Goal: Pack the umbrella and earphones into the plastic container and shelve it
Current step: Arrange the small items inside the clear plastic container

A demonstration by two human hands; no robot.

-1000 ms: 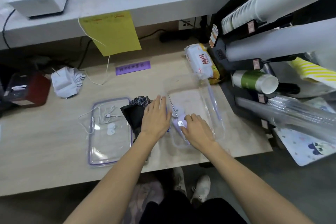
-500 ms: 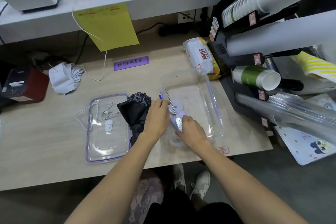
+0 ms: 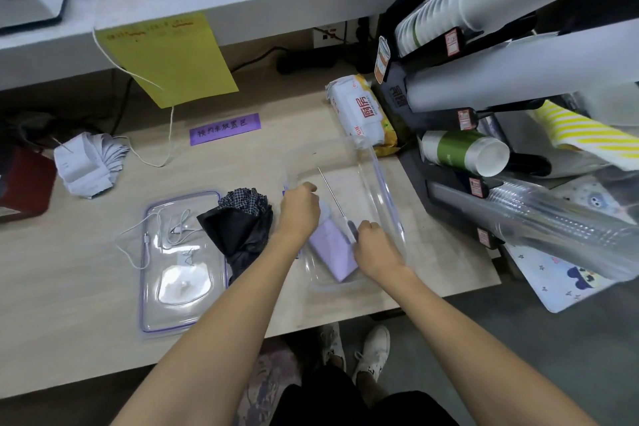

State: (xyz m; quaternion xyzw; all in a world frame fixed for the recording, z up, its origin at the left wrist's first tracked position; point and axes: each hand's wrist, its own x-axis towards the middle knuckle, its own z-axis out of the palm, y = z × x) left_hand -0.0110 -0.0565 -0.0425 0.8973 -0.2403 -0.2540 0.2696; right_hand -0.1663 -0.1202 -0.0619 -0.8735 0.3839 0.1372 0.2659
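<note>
Purple label (image 3: 224,128) on desk bore handwritten 预约单放置区. Wipes pack (image 3: 359,114) read 厨房 in red. Yellow sheet (image 3: 166,55) carried red writing, illegible.

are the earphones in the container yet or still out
Out. The white earphones lie on the lid left of the black umbrella, outside the clear container.
</note>
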